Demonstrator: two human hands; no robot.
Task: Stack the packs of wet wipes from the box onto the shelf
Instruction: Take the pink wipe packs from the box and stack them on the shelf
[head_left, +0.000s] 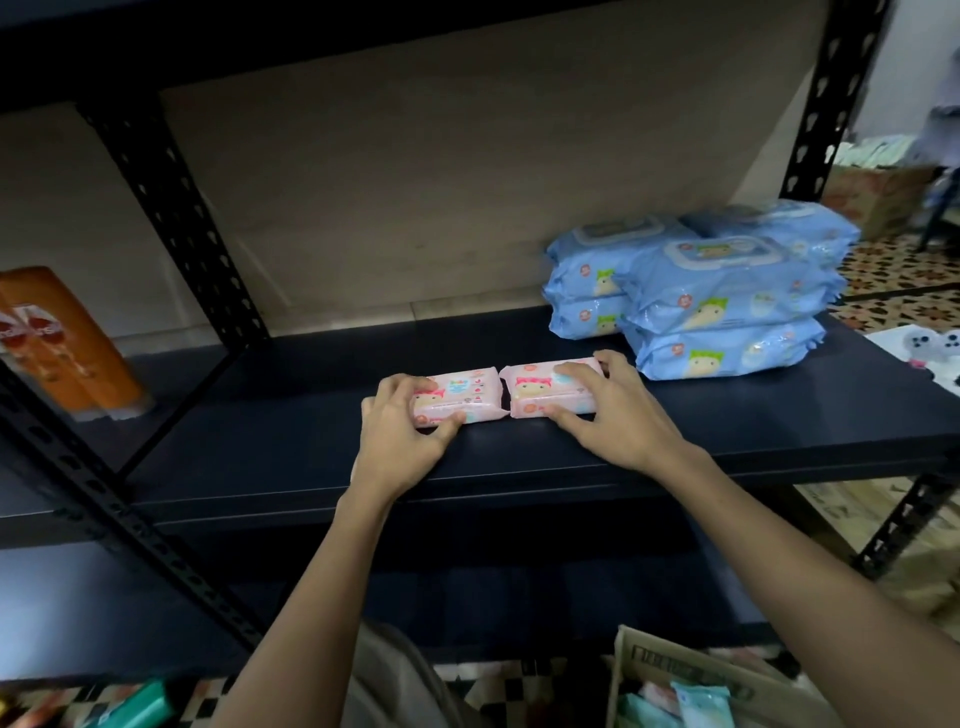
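Observation:
Two small pink packs of wet wipes lie side by side on the dark shelf board (291, 441), their ends touching. My left hand (402, 434) grips the left pink pack (460, 395) with thumb and fingers around it. My right hand (605, 410) is closed over the right pink pack (540, 395). To the right, several large blue packs (711, 291) are stacked in two piles near the shelf's right end. The cardboard box (670, 670) stands on the floor at the bottom right, with more packs showing inside.
A black perforated upright (176, 208) rises at the left, another upright (826, 104) at the right. Orange bottles (62, 343) stand on the neighbouring shelf at far left. Another cardboard box (878, 197) sits on the patterned floor behind.

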